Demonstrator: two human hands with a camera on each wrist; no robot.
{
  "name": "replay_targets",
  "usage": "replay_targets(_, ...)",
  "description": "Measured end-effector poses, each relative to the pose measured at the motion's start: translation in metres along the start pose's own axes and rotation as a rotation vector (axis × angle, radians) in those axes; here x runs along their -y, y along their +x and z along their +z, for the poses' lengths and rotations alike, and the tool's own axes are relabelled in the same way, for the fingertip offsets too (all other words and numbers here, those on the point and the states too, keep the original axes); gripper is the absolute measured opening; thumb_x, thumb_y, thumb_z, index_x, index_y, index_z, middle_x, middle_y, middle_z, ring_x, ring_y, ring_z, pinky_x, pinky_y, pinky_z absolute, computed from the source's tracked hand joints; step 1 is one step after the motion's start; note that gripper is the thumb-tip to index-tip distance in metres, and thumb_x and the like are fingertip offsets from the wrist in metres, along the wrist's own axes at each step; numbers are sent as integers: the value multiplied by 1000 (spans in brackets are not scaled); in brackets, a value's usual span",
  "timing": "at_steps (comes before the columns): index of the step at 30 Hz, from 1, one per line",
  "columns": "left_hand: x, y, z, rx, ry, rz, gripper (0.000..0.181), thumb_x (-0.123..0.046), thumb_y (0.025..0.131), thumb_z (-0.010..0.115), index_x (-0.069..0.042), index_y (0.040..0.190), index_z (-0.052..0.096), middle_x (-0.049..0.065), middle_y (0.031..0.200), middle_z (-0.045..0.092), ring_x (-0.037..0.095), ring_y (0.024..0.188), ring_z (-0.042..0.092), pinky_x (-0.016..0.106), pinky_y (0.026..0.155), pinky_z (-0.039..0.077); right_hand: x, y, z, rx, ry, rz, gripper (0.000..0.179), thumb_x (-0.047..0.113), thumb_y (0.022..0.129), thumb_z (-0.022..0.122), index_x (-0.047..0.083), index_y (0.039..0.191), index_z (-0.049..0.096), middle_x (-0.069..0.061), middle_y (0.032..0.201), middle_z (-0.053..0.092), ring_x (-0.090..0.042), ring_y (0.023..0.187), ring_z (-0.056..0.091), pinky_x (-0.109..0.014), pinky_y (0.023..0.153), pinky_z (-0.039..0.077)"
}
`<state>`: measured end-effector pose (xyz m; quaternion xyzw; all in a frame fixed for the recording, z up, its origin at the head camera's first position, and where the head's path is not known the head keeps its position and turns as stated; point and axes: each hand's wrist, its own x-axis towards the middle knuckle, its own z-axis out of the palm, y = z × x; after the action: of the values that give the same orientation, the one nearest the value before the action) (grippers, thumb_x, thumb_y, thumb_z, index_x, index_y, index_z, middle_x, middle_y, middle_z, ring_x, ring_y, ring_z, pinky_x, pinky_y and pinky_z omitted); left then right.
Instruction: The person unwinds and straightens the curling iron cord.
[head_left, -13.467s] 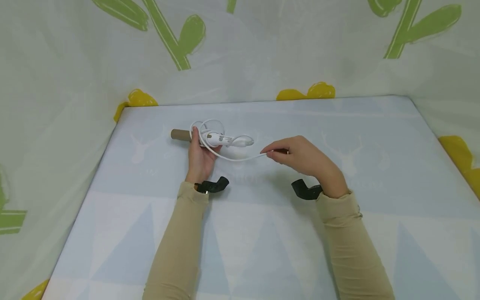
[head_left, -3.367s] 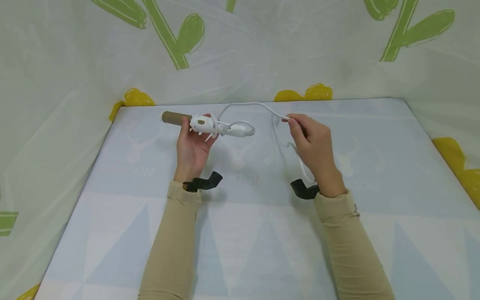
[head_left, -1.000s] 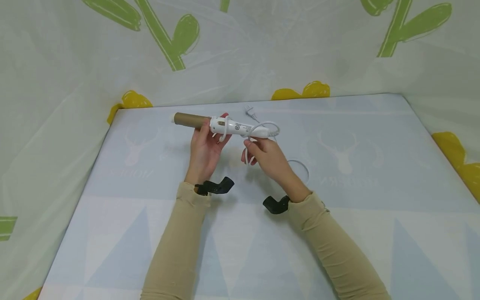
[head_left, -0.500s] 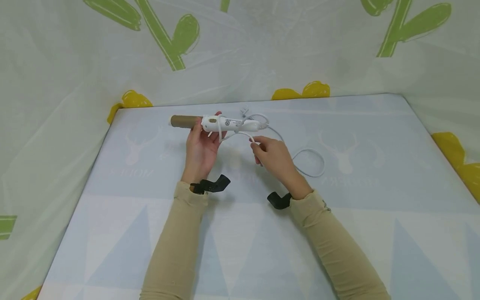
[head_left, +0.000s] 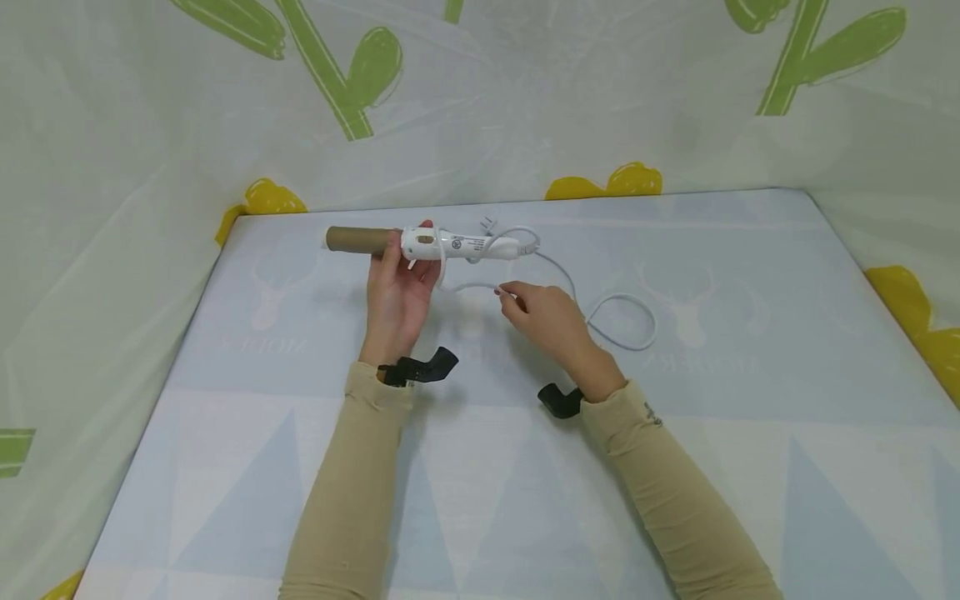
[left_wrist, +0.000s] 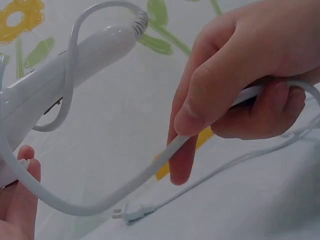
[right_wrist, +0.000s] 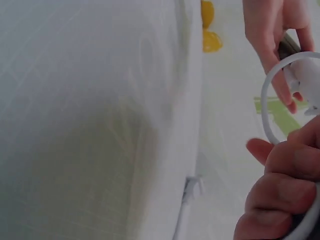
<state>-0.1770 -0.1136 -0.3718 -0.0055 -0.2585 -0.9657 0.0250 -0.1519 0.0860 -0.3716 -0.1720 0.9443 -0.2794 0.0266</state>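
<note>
Fingers of the right hand (head_left: 551, 312) pinch the white cord (head_left: 468, 287) just below the curling iron (head_left: 427, 242). To its left, the left hand (head_left: 397, 287) grips that iron at the joint of white handle and brown barrel, held level above the worktop (head_left: 480, 467). Beyond the right hand, slack cord loops on the worktop, and the plug (left_wrist: 131, 212) lies flat.

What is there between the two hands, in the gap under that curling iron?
In the head view, only a short run of the white cord crosses the gap, from the curling iron in the left hand to the right hand pinching it. Below is bare mat.
</note>
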Motion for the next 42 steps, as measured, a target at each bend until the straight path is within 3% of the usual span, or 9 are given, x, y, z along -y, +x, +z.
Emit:
replay_targets(7,-4,3,-2,-37,-21,69,35,-19,85,60,-11,111,39,14,115,48,31,110,49,43,98,33,14,-5,-4,150,-122,-134,30,34,91,50,17,112,63,6,83,65,-11,68,55,-27,62,46)
replay_targets(14,-8,2,-2,-32,27,52,39,-21,87,57,-14,118,34,13,117,47,34,120,40,47,94,36,29,-16,-18,168,20,-300,25,35,89,53,20,102,67,13,83,64,-3,70,55,-22,65,45)
replay_targets(18,-7,2,-4,-29,28,24,39,-22,87,57,-16,118,34,12,117,45,33,122,38,50,92,37,29,-20,-25,110,114,-377,21,35,89,54,22,98,68,17,74,59,-1,62,49,-20,59,43)
replay_targets(23,-5,2,-5,-54,82,2,37,-25,86,59,-16,115,36,10,115,46,26,113,46,49,91,38,25,-22,-37,5,222,-419,18,32,87,57,20,92,69,12,60,51,-3,54,42,-22,53,39)
replay_targets(28,-4,1,-7,-46,104,-10,35,-25,87,58,-16,114,37,10,113,46,25,110,46,49,91,38,18,-23,-48,-105,226,-377,15,29,84,62,17,91,69,11,58,49,-5,52,39,-22,51,37)
replay_targets(36,-4,1,-8,-41,113,-4,35,-26,87,58,-16,113,36,8,113,44,23,106,47,47,91,38,6,-23,-62,-263,271,-375,12,23,85,62,13,87,68,8,56,43,-8,48,34,-22,47,30)
replay_targets(42,-4,1,-9,-11,110,-23,32,-29,88,56,-16,111,37,8,109,46,21,102,48,44,87,41,-9,-22,-70,-356,291,-265,19,27,88,57,12,88,68,4,57,46,-11,49,35,-23,50,32)
